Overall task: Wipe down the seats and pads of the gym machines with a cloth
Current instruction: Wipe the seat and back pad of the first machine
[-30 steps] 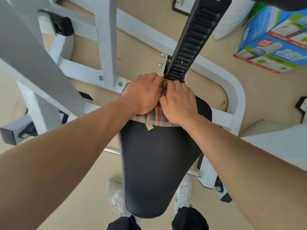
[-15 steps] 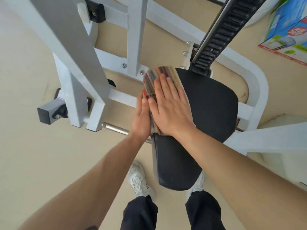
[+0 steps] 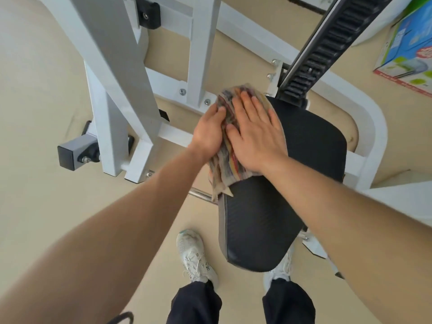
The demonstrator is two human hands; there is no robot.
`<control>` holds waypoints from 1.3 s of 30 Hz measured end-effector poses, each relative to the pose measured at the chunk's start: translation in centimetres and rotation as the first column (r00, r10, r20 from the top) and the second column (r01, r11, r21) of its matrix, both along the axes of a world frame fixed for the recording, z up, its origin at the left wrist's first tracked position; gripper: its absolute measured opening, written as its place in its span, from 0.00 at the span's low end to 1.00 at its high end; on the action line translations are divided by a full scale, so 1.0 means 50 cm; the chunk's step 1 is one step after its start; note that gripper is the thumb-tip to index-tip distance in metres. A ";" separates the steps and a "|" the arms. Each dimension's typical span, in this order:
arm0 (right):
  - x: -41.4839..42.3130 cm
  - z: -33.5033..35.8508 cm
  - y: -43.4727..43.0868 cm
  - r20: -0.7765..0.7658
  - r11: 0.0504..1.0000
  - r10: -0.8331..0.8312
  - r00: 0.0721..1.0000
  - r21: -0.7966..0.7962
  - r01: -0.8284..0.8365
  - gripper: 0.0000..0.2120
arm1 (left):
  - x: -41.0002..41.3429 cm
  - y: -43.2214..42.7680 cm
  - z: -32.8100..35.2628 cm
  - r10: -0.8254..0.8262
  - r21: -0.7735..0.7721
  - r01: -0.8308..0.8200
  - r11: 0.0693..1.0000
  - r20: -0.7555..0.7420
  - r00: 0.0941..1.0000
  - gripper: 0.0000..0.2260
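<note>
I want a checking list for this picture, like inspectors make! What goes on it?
surface: black padded seat, near half bare.
job's things: striped multicoloured cloth, bunched on the seat's far left part, hanging over its left edge.
clutter: blue and green cardboard box on the floor, far right.
grips: right hand flat on the cloth; left hand against the cloth at the seat's edge, hold unclear.
cables: nothing seen.
surroundings: white metal frame, black toothed rail, beige floor, white trainers.

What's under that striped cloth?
Under the multicoloured striped cloth lies the black padded seat, at its left edge. The right hand presses on top, the left hand against its side. The covered patch is hidden.
</note>
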State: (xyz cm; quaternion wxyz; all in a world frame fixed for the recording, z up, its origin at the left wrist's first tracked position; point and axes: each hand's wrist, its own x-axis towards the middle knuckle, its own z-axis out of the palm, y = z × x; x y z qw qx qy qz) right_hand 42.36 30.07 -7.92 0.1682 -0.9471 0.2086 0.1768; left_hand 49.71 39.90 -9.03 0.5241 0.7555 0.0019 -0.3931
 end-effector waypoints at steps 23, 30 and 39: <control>-0.074 0.035 0.063 -0.015 0.999 -0.047 0.999 -0.017 0.047 0.28 | -0.107 0.057 0.025 -0.036 -0.051 0.049 0.998 0.236 0.971 0.24; 0.075 -0.032 -0.024 0.012 0.995 -0.089 0.996 -0.032 0.090 0.27 | 0.060 -0.019 -0.009 -0.110 -0.118 0.111 0.987 0.017 0.994 0.12; -0.091 0.048 0.105 0.002 0.998 -0.036 0.999 -0.055 0.036 0.27 | -0.144 0.059 0.058 0.262 -0.186 -0.266 0.946 -0.048 0.964 0.20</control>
